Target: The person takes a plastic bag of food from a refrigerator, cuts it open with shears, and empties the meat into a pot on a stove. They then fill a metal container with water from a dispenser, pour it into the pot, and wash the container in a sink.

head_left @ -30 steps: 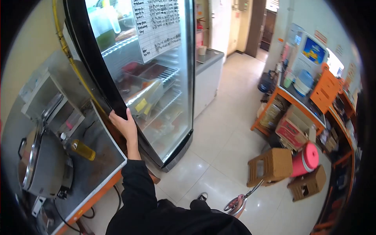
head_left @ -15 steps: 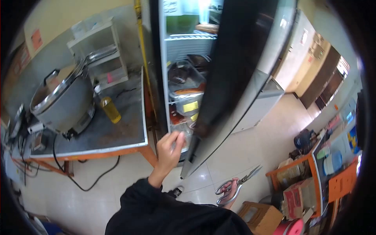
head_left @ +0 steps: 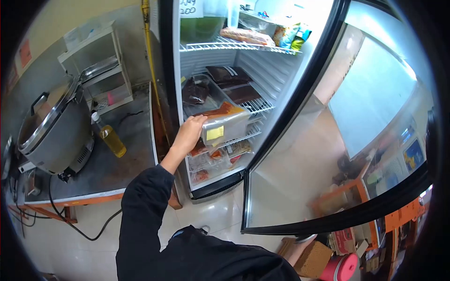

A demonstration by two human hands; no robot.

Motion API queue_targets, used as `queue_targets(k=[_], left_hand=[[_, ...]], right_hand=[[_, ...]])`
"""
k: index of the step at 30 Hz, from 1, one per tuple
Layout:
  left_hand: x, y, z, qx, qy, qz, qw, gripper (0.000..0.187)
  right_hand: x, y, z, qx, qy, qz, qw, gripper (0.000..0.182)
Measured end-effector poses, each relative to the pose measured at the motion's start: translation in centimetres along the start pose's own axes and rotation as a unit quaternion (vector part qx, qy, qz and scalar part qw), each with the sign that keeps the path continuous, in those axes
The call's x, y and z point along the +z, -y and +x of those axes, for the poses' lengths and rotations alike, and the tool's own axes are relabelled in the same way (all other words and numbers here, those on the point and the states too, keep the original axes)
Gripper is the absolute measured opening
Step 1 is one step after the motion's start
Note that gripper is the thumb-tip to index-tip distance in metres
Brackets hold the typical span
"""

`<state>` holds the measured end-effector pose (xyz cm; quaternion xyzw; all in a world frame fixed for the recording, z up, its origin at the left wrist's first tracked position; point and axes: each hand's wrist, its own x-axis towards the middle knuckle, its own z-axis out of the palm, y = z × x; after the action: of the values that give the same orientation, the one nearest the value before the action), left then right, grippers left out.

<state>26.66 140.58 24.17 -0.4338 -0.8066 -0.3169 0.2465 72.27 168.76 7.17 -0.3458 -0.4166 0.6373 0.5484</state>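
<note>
Touching left hand (head_left: 188, 133), a clear container (head_left: 234, 129)

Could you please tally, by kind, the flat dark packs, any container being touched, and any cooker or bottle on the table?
Flat dark-brown packs on the white wire shelf: 2
Clear plastic container with a yellow note, touched by the left hand: 1
Large round grey cooker: 1
White-capped bottle of golden liquid: 1
Total: 5
</note>
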Motion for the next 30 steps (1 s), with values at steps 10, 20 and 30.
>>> queue_targets(k=[10,20,30], left_hand=[[0.7,-1.0,9.9,-0.120,-0.329,-0.087,0.933,0.024],[0.7,-3.1,10.0,-0.011,-0.412,0.067,0.908,0.013],[1.4,-0.3,11.3,-0.147,-0.429,-0.109,0.885,0.021]], right_hand=[[-1.8,2.1,4.3,0.009,-0.051,0.076,0.996,0.034],[1.0,0.9,0.3,-0.035,-0.074,0.081,0.993,0.035],[8.8,2.7,-5.6,-0.048,-0.189,0.105,0.975,0.038]])
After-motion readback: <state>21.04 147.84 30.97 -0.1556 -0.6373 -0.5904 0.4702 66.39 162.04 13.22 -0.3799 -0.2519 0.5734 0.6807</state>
